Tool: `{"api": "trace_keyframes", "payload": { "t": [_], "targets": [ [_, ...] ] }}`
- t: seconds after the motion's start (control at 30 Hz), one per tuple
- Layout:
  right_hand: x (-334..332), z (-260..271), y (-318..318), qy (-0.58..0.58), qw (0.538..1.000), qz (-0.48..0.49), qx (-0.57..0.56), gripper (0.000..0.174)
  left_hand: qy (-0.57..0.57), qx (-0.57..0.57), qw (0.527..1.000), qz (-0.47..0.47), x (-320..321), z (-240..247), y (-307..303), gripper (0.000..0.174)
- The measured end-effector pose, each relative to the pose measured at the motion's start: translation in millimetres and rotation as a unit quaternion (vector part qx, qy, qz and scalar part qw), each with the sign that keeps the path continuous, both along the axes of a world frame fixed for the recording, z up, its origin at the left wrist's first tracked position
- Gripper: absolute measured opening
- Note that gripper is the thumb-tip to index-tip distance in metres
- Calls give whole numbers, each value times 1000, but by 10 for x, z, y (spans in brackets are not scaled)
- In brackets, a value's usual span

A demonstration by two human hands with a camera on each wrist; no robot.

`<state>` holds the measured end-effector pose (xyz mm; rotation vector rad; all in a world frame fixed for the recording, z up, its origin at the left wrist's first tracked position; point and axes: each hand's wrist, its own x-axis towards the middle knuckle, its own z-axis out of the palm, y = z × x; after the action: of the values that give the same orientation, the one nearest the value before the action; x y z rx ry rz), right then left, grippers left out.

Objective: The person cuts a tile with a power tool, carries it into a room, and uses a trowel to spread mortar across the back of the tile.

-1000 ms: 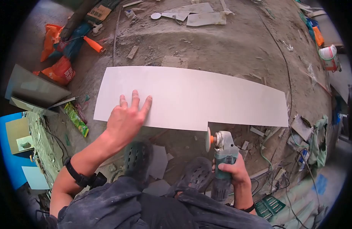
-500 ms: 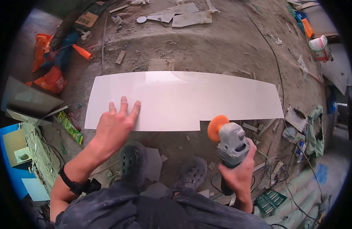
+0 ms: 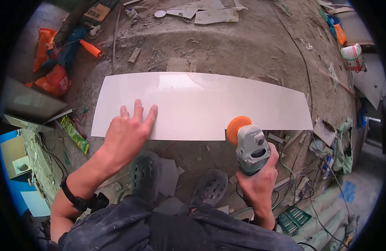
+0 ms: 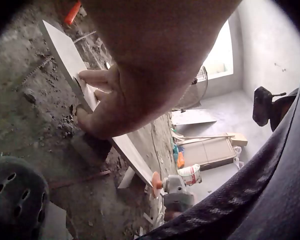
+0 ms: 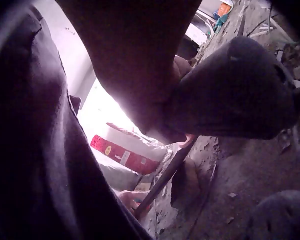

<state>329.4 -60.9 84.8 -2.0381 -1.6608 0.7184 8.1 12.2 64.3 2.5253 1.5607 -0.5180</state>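
Observation:
A long white tile with a step cut into its near edge lies across the middle of the head view. My left hand grips its near left part, fingers spread on the face. In the left wrist view, the thumb hooks round the edge of the tile. My right hand holds an angle grinder by its body. The grinder's orange disc faces up at a tilt and overlaps the notch corner. The right wrist view shows the grinder's dark rear body close up.
Dusty, rubble-strewn ground surrounds the tile. Two clog-shod feet stand just below it. Orange bags and leaning panels are at left. Cables and a green case of bits lie at right; offcuts lie beyond.
The grinder has turned from disc edge-on at the notch to disc face up, swinging right and then slightly back left toward the notch corner. The left hand keeps its place on the tile.

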Motion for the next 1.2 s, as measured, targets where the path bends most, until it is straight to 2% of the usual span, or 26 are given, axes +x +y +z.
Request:
{"api": "trace_keyframes", "payload": {
  "t": [1.2],
  "targets": [
    [-47,-33,20,-36,999,19,5,90,12,-11,1000,-5,18,15,11,69]
  ]
}}
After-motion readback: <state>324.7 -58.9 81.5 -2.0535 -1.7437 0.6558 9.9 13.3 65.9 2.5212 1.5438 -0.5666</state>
